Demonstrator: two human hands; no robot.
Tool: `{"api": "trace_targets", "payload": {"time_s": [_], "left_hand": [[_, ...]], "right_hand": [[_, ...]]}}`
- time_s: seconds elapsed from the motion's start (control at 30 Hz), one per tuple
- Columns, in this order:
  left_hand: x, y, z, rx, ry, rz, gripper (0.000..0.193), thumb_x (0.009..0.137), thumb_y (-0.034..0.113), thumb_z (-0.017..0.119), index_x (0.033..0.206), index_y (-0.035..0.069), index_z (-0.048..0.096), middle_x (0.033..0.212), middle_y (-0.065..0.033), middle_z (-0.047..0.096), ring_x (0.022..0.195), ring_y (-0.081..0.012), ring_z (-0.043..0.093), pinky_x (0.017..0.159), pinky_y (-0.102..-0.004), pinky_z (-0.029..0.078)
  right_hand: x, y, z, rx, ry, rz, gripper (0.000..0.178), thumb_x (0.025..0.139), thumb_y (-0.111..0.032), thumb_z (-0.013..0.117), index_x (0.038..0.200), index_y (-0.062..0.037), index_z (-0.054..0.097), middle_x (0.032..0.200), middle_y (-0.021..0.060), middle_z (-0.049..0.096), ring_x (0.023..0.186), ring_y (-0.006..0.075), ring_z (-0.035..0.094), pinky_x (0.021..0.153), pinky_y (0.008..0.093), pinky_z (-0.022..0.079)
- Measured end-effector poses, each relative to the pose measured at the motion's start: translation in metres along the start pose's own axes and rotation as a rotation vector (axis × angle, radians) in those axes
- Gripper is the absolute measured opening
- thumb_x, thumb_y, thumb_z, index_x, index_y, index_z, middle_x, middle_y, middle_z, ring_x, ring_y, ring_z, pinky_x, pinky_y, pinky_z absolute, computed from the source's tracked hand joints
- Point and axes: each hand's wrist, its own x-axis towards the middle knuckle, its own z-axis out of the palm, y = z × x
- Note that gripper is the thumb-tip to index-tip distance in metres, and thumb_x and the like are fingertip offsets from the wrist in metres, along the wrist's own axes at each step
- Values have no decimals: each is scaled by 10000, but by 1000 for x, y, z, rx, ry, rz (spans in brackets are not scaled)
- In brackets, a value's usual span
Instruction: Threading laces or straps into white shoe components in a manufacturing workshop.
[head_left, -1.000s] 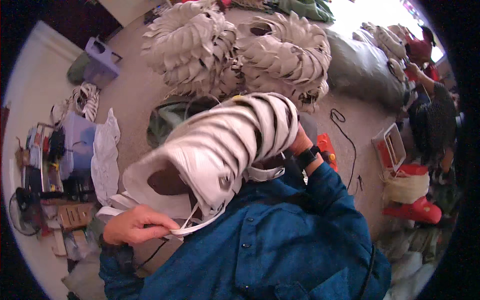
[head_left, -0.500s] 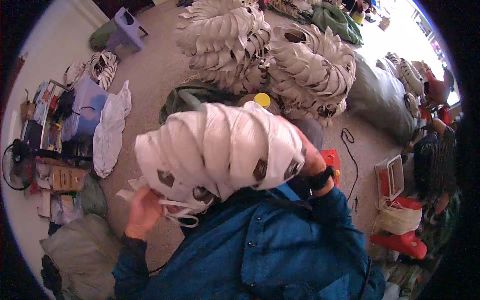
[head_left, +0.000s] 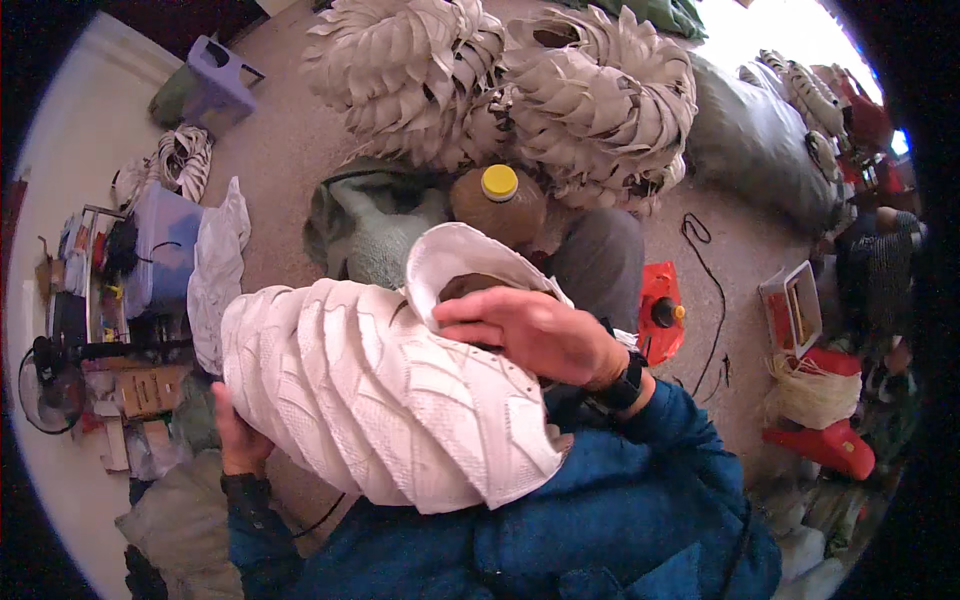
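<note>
A curved stack of nested white shoe uppers (head_left: 370, 390) lies across my lap, their textured edges overlapping like scales. At its left end my left hand (head_left: 243, 435) grips it, thumb up along the side and the fingers hidden underneath. My right hand (head_left: 535, 335) rests at the right end, its fingers stretched out over the opening of the last upper (head_left: 465, 262), whose pale lining stands up beyond them. Small eyelet holes show beside the fingertips. The right thumb is hidden.
Large coils of stacked uppers (head_left: 600, 110) sit ahead on the floor. Nearer stand a yellow-capped jug (head_left: 498, 205) and a green cloth bundle (head_left: 385, 220). A red container (head_left: 660, 310) and black cord (head_left: 715, 290) lie right. A blue bin (head_left: 160, 250) stands left.
The stack has turned, its scaled side now facing up and its opening showing at the right. My left hand has moved from loose white laces to the left end; my right hand has come over the opening.
</note>
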Motion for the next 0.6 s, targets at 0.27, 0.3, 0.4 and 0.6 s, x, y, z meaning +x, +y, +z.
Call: {"api": "trace_targets", "payload": {"time_s": [0.27, 0.3, 0.4, 0.6], "left_hand": [[13, 16, 125, 318, 201, -72, 463, 876, 216, 612, 1264, -31, 556, 1225, -114, 624, 1093, -260, 608, 980, -370, 456], [16, 23, 139, 321, 197, -62, 463, 876, 216, 612, 1264, -31, 556, 1225, -114, 624, 1093, -260, 608, 980, -370, 456], [20, 54, 178, 461, 177, 126, 380, 876, 189, 617, 1184, -35, 603, 1193, -134, 638, 1092, -243, 608, 1001, -372, 442], [20, 143, 222, 746, -344, 718, 333, 900, 163, 574, 1131, -73, 620, 1177, -175, 632, 1102, -282, 598, 1016, -403, 421]], "right_hand": [[-6, -5, -4, -922, 194, 123, 424, 1035, -411, 433, 1098, -21, 587, 1002, 26, 587, 990, 114, 507, 866, 280, 421], [-10, -5, 1, -876, 195, 95, 434, 1049, -401, 392, 1117, -13, 574, 1022, 33, 591, 1007, 125, 511, 893, 290, 415], [-16, 3, 23, -673, 268, -11, 396, 1051, -333, 381, 1171, 4, 551, 1077, 49, 586, 1041, 137, 509, 929, 285, 398], [20, -1, 59, -702, 328, -570, 410, 982, -140, 398, 1344, 51, 429, 1292, 129, 523, 1218, 208, 462, 1043, 304, 332]]}}
